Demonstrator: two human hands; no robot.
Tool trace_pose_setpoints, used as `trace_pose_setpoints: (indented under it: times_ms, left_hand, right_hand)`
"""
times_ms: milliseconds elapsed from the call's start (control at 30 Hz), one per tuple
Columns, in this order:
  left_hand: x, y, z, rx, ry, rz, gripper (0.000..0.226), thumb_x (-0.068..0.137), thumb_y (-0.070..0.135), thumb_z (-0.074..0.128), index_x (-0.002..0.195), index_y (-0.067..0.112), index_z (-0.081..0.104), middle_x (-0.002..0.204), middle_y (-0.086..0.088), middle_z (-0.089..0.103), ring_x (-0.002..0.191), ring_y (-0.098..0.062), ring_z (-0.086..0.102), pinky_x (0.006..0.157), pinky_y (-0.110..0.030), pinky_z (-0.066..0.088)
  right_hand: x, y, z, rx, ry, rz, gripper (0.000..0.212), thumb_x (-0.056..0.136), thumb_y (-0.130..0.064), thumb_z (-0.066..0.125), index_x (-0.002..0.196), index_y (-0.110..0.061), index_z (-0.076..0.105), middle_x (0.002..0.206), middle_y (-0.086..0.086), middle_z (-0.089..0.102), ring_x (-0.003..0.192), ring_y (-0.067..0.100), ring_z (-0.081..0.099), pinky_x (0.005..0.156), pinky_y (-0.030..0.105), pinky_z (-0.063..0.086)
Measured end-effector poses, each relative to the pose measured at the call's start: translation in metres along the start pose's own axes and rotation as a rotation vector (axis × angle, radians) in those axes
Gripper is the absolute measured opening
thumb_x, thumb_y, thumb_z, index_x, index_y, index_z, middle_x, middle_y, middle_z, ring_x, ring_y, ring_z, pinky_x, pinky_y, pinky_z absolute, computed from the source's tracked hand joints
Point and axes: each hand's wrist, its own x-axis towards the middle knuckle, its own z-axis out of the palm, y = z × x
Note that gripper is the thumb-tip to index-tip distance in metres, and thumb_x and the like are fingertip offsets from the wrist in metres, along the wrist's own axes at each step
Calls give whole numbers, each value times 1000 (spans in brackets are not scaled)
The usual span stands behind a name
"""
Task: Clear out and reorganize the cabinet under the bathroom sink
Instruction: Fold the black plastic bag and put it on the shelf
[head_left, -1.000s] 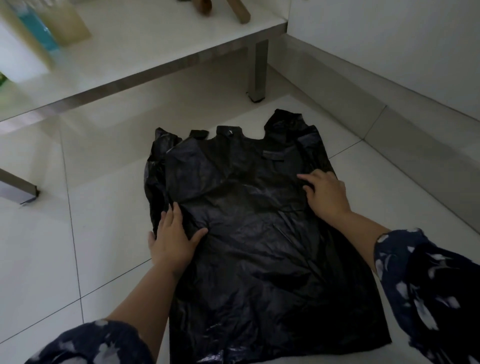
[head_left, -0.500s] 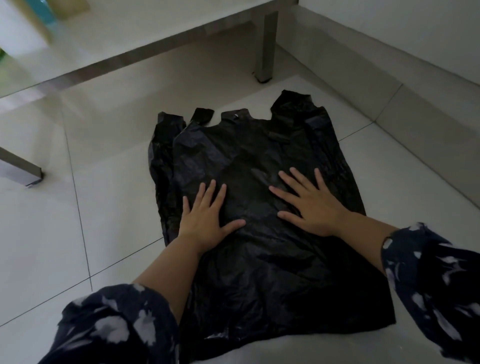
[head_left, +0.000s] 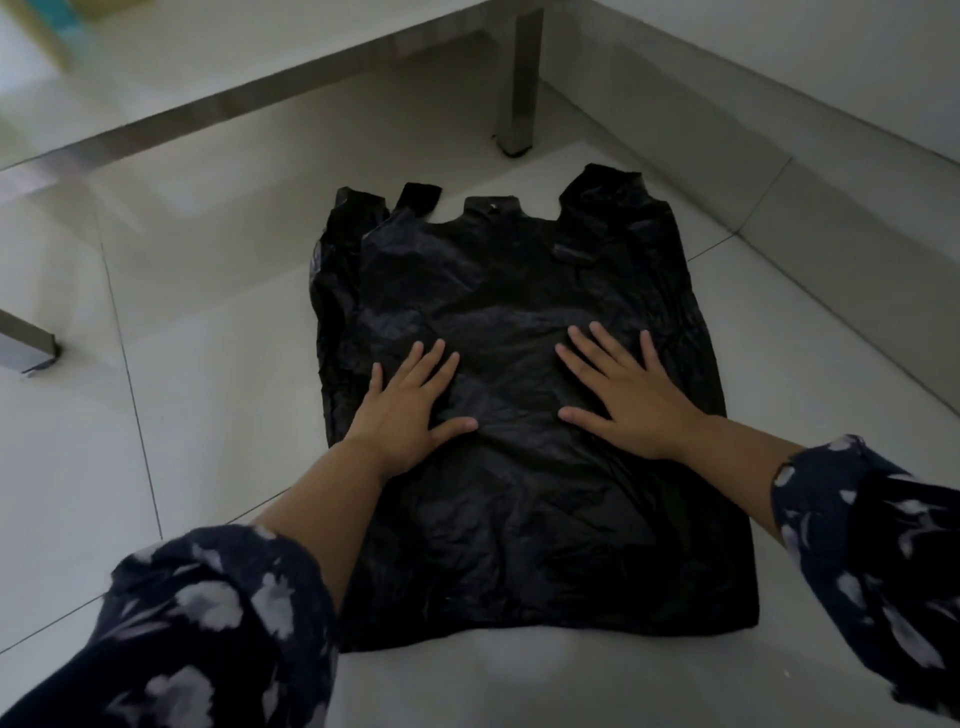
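Observation:
A black plastic carrier bag (head_left: 519, 519) lies flat on the pale tiled floor, its handles pointing away from me. My left hand (head_left: 405, 410) rests palm down on the bag's left middle, fingers spread. My right hand (head_left: 623, 395) lies flat on the bag's right middle, fingers spread too. Neither hand grips anything. Both forearms come out of dark sleeves with a light pattern.
A low white shelf (head_left: 249, 62) on metal legs (head_left: 517, 83) stands beyond the bag, with blurred boxes at its far left. A second leg (head_left: 28, 348) stands at the left. A wall with a tiled skirting (head_left: 779, 208) runs along the right.
Both hands slid from the bag's side edges in toward its middle and flattened out with fingers spread. The view shifted slightly closer to the bag.

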Motion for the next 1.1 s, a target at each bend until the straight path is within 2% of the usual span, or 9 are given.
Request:
trace_pose_setpoints:
  times_ms: [133, 233, 300, 500, 733, 833, 933, 1000, 1100]
  left_hand:
    - [-6, -16, 1, -43, 37, 29, 81, 86, 62, 46, 152, 30, 10, 161, 11, 1, 148, -10, -5, 119, -45, 0]
    - [2, -23, -3, -36, 119, 58, 79, 85, 61, 48, 151, 28, 20, 160, 10, 14, 148, -11, 6, 121, -42, 9]
    - [10, -29, -7, -48, 127, 63, 78, 85, 59, 51, 151, 27, 23, 159, 10, 17, 148, -12, 8, 120, -42, 10]
    - [18, -42, -6, -153, 138, 70, 83, 78, 56, 64, 148, 27, 31, 157, 11, 22, 147, -10, 12, 120, -36, 7]
    - [11, -41, -5, -124, 161, 80, 82, 76, 60, 62, 146, 29, 35, 155, 14, 26, 145, -8, 17, 121, -34, 15]
    - [3, -44, -3, -117, 155, 112, 80, 74, 64, 59, 144, 32, 38, 153, 17, 29, 144, -6, 20, 120, -31, 16]
    - [-5, -43, 0, -129, 200, 121, 72, 76, 59, 63, 141, 32, 44, 149, 18, 35, 142, -5, 26, 118, -24, 15]
    - [-11, -41, 4, -153, 272, 117, 61, 78, 52, 67, 134, 31, 53, 142, 18, 44, 137, -3, 34, 115, -19, 18]
    - [-23, -37, 8, -187, 362, 117, 35, 81, 36, 72, 115, 30, 69, 125, 17, 62, 124, -3, 52, 108, -17, 33]
  right_hand:
    - [-8, 11, 1, 78, -27, -6, 92, 78, -80, 16, 152, -28, -1, 159, -14, -10, 144, 3, -16, 118, 50, -10]
    - [-4, 19, -5, 115, 6, 29, 82, 88, -67, 36, 153, -27, 6, 160, -13, -2, 146, 3, -8, 120, 47, -5]
    - [0, 25, -10, 104, -4, 49, 80, 89, -62, 41, 153, -26, 8, 160, -14, -1, 146, 4, -6, 120, 47, -5]
    - [4, 34, -8, 158, 5, 33, 83, 83, -67, 42, 152, -30, 12, 159, -17, 4, 146, 3, -1, 120, 46, -1]
    - [0, 42, -6, 164, 81, 9, 84, 74, -76, 34, 147, -33, 31, 155, -17, 24, 145, 7, 19, 117, 46, 21]
    - [-6, 38, 1, 190, 172, -12, 76, 78, -72, 39, 141, -30, 44, 149, -15, 37, 140, 9, 31, 113, 44, 32]
    - [-10, 33, 2, 215, 253, -7, 60, 82, -59, 54, 134, -28, 54, 142, -14, 47, 134, 10, 41, 110, 38, 36]
    - [-12, 30, 2, 241, 312, -8, 47, 82, -44, 67, 125, -26, 63, 132, -13, 57, 125, 12, 50, 106, 31, 39]
    - [-20, 25, 6, 219, 436, -29, 26, 78, -32, 75, 103, -23, 75, 110, -10, 71, 100, 16, 66, 92, 30, 47]
